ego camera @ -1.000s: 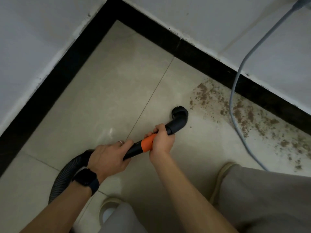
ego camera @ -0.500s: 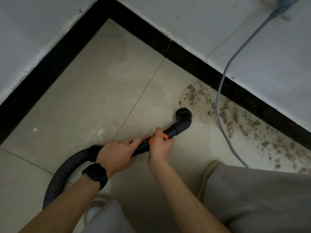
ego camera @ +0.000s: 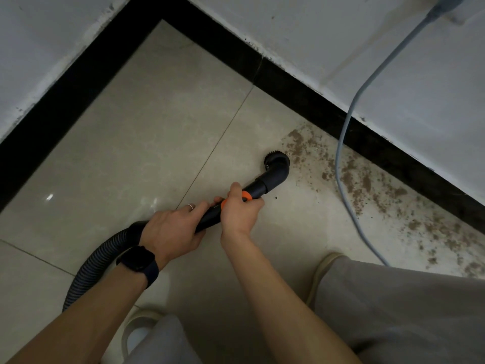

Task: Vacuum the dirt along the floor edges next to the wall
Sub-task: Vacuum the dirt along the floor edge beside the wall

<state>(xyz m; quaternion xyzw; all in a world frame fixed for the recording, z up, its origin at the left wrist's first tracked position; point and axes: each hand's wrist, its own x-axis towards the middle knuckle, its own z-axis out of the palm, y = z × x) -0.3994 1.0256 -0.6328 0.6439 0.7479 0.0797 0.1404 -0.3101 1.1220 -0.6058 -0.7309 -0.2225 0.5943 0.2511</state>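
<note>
The black vacuum wand (ego camera: 237,203) is gripped by 2 hands: the left hand (ego camera: 172,229) is closed around its rear, the right hand (ego camera: 240,212) around its orange collar. Its brush head (ego camera: 273,158) is set on the floor (ego camera: 147,143) at the edge of the dirt (ego camera: 367,185), which is spread along the black skirting (ego camera: 328,114), crossed by a grey cable (ego camera: 341,164).

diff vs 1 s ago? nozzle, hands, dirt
The brush nozzle advanced to the near edge of the dirt patch. The right hand slid up over the orange collar. The left hand kept its grip; the grey cable and dirt look unchanged.
</note>
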